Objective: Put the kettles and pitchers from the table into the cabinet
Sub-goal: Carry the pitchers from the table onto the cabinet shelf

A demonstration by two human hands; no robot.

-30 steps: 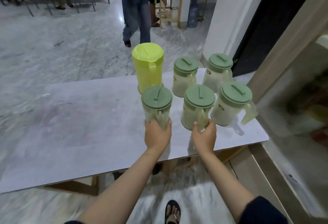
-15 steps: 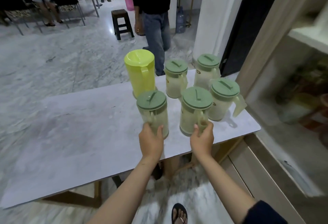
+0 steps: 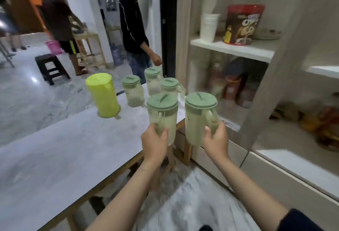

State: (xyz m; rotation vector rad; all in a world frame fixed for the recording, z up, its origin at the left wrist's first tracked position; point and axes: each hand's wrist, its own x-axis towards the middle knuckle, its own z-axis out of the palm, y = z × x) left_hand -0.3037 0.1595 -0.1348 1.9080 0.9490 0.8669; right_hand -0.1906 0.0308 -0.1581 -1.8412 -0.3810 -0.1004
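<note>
Left hand (image 3: 155,143) gripped handle of left pitcher (image 3: 162,119), held at table (image 3: 55,153) edge. Right hand (image 3: 216,142) gripped handle of right pitcher (image 3: 199,119), held clear of table, before cabinet (image 3: 260,91). Both translucent, green lids. Yellow pitcher (image 3: 102,95) and three green-lidded pitchers (image 3: 133,91) stood behind. Upper shelf (image 3: 232,49) held cups (image 3: 209,27) and tub (image 3: 243,24).

Your left hand (image 3: 154,143) covers the handle and lower front of the translucent green-lidded pitcher (image 3: 163,117) it grips, and your right hand (image 3: 216,142) hides the lower handle of the second green-lidded pitcher (image 3: 199,119). The jars and packets on the lower cabinet shelf (image 3: 231,87) are smeared by blur (no labels readable). The grey marble-look counter (image 3: 55,157) runs off the left edge. Both your forearms leave the frame at the bottom.
</note>
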